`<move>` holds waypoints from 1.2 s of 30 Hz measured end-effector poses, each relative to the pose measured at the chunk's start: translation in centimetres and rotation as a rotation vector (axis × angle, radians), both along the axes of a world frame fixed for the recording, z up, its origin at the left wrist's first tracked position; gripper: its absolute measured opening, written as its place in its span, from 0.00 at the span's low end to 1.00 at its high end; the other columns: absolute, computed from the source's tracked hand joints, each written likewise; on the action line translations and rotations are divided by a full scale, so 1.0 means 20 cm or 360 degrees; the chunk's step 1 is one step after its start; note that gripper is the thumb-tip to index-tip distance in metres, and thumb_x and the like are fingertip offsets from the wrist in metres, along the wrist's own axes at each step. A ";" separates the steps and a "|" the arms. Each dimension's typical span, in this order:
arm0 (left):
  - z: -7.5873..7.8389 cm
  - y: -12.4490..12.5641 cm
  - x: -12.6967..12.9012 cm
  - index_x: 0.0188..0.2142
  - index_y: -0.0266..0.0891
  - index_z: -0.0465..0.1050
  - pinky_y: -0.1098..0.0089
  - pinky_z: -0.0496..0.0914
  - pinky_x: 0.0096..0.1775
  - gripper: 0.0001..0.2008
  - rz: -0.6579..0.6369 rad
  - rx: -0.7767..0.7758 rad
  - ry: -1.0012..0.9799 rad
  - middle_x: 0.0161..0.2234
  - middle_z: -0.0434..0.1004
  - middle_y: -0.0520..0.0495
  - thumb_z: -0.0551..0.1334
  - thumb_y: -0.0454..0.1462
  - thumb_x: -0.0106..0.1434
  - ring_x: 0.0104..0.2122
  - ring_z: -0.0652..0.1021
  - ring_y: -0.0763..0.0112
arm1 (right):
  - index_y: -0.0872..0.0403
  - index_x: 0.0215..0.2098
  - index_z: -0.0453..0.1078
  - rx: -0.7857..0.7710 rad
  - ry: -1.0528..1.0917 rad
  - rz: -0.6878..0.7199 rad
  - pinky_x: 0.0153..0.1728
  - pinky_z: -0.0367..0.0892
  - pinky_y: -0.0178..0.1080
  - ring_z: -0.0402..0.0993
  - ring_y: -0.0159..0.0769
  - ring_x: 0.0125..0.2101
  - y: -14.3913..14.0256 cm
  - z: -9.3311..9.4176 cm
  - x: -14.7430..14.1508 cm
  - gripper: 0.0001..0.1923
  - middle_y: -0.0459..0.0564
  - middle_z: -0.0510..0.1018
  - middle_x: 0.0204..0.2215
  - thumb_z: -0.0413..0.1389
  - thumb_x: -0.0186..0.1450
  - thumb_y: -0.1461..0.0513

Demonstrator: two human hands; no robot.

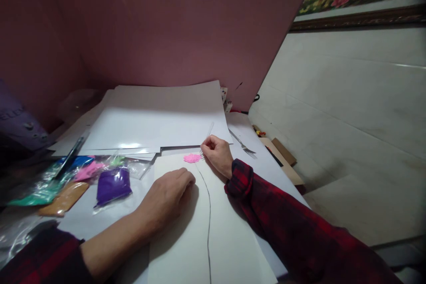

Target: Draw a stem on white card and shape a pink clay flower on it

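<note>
A pink patch of modelling clay (192, 158) with a rough, textured surface lies near the top of a white sheet of paper (179, 248). From it a thin dark drawn line (209, 213) curves down the sheet. My right hand (217, 153) pinches a fork (210, 129), whose handle sticks up behind the fingers and whose tines meet the clay's right edge. Resting on the sheet below and left of the clay is my left hand (173, 188), fingers loosely bent and holding nothing; its fingertips are partly hidden.
Left on the table lie clay packets: purple (113, 184), brown (65, 197), pink (89, 171) and green (35, 196), with a dark pen (69, 157) across them. Large white sheets (159, 115) are stacked behind. Another fork (246, 148) lies at the right, near the pale wall (359, 111).
</note>
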State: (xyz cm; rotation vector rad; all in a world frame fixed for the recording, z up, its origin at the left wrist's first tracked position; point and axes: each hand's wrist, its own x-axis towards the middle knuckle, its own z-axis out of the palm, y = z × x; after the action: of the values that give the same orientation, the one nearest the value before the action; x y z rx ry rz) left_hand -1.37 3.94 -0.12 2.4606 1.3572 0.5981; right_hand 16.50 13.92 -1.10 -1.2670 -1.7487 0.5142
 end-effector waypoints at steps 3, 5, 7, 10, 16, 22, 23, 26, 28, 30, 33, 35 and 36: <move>0.00 0.00 0.00 0.33 0.38 0.65 0.64 0.64 0.33 0.09 -0.0003 -0.0006 0.0001 0.29 0.69 0.47 0.49 0.30 0.64 0.30 0.69 0.66 | 0.53 0.24 0.68 0.0005 -0.0057 -0.0007 0.26 0.59 0.33 0.64 0.30 0.21 0.00 0.00 0.00 0.05 0.42 0.71 0.19 0.54 0.57 0.63; 0.00 0.00 0.00 0.32 0.38 0.65 0.65 0.63 0.32 0.09 0.0006 -0.0010 0.0005 0.29 0.69 0.48 0.49 0.30 0.64 0.30 0.69 0.66 | 0.53 0.24 0.68 0.0013 -0.0079 -0.0015 0.26 0.59 0.33 0.64 0.30 0.21 0.01 0.00 0.00 0.05 0.42 0.71 0.18 0.54 0.57 0.63; 0.00 0.00 0.00 0.32 0.38 0.65 0.65 0.63 0.32 0.09 0.0004 -0.0007 0.0004 0.29 0.69 0.48 0.49 0.30 0.63 0.30 0.69 0.66 | 0.53 0.24 0.68 0.0015 -0.0086 -0.0025 0.26 0.59 0.33 0.64 0.30 0.20 0.01 0.00 0.00 0.05 0.41 0.70 0.17 0.54 0.57 0.64; 0.00 0.00 0.00 0.33 0.38 0.65 0.65 0.63 0.32 0.09 -0.0009 0.0011 -0.0011 0.29 0.69 0.48 0.49 0.30 0.63 0.30 0.69 0.66 | 0.53 0.23 0.68 0.0015 -0.0079 -0.0037 0.26 0.59 0.33 0.63 0.30 0.20 0.01 0.00 0.00 0.05 0.41 0.70 0.17 0.54 0.56 0.64; -0.01 0.00 0.00 0.33 0.38 0.66 0.65 0.63 0.32 0.09 -0.0012 0.0011 -0.0005 0.30 0.69 0.47 0.49 0.29 0.62 0.30 0.69 0.66 | 0.53 0.22 0.67 -0.0010 -0.0055 -0.0069 0.26 0.59 0.34 0.63 0.30 0.20 0.01 0.02 0.00 0.05 0.41 0.69 0.16 0.54 0.55 0.65; 0.00 0.00 0.00 0.32 0.38 0.66 0.65 0.63 0.32 0.09 -0.0001 0.0005 0.0016 0.29 0.69 0.47 0.49 0.29 0.63 0.30 0.69 0.66 | 0.53 0.21 0.66 -0.0004 0.0118 -0.0126 0.26 0.59 0.34 0.62 0.29 0.20 0.00 0.02 -0.01 0.05 0.41 0.68 0.16 0.53 0.55 0.64; 0.00 -0.01 0.00 0.32 0.38 0.66 0.65 0.63 0.33 0.09 0.0002 0.0000 0.0015 0.29 0.69 0.47 0.49 0.29 0.63 0.30 0.69 0.66 | 0.53 0.21 0.66 -0.0014 0.0169 -0.0135 0.25 0.59 0.34 0.62 0.29 0.20 0.00 0.02 -0.01 0.05 0.40 0.67 0.16 0.53 0.55 0.64; 0.00 -0.01 0.00 0.33 0.38 0.66 0.65 0.64 0.33 0.09 0.0003 -0.0011 0.0011 0.30 0.69 0.47 0.49 0.29 0.63 0.30 0.70 0.65 | 0.53 0.22 0.66 -0.0055 0.0279 -0.0114 0.24 0.59 0.33 0.61 0.29 0.19 0.00 0.01 -0.01 0.04 0.40 0.66 0.15 0.53 0.54 0.64; 0.00 0.00 0.00 0.33 0.38 0.66 0.64 0.64 0.33 0.09 0.0001 -0.0008 0.0010 0.30 0.69 0.47 0.49 0.29 0.63 0.30 0.70 0.65 | 0.53 0.21 0.66 -0.0059 0.0300 -0.0101 0.24 0.58 0.33 0.60 0.29 0.19 0.00 0.01 -0.01 0.04 0.39 0.65 0.15 0.54 0.54 0.64; -0.01 0.00 0.00 0.33 0.38 0.66 0.64 0.64 0.33 0.09 -0.0006 0.0005 0.0006 0.30 0.69 0.47 0.49 0.29 0.63 0.30 0.70 0.65 | 0.53 0.21 0.65 -0.0036 0.0331 -0.0152 0.23 0.58 0.33 0.60 0.29 0.19 0.00 0.02 -0.01 0.04 0.39 0.65 0.15 0.54 0.53 0.64; -0.01 0.00 -0.01 0.33 0.38 0.66 0.64 0.64 0.33 0.08 -0.0026 0.0025 -0.0008 0.30 0.69 0.47 0.49 0.29 0.63 0.30 0.70 0.66 | 0.53 0.20 0.64 -0.0029 0.0394 -0.0239 0.23 0.57 0.33 0.59 0.29 0.19 0.00 0.02 -0.01 0.05 0.39 0.65 0.15 0.54 0.53 0.64; -0.01 0.00 -0.01 0.33 0.38 0.65 0.64 0.64 0.33 0.09 -0.0028 0.0029 -0.0015 0.30 0.69 0.48 0.49 0.29 0.63 0.30 0.70 0.66 | 0.53 0.20 0.64 -0.0047 0.0372 -0.0220 0.23 0.57 0.33 0.59 0.29 0.19 0.00 0.02 -0.01 0.05 0.39 0.64 0.15 0.54 0.53 0.64; -0.01 0.00 -0.01 0.33 0.38 0.65 0.64 0.64 0.33 0.09 -0.0025 0.0026 -0.0013 0.30 0.69 0.48 0.49 0.29 0.63 0.30 0.70 0.66 | 0.53 0.20 0.65 -0.0053 0.0345 -0.0196 0.23 0.57 0.33 0.59 0.29 0.19 0.00 0.02 -0.01 0.05 0.39 0.64 0.15 0.54 0.53 0.64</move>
State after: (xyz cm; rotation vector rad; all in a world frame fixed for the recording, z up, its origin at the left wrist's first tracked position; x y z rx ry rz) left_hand -1.50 3.94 -0.26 2.4766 1.3339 0.6177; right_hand 16.33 13.89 -0.79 -1.2825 -1.4783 0.5883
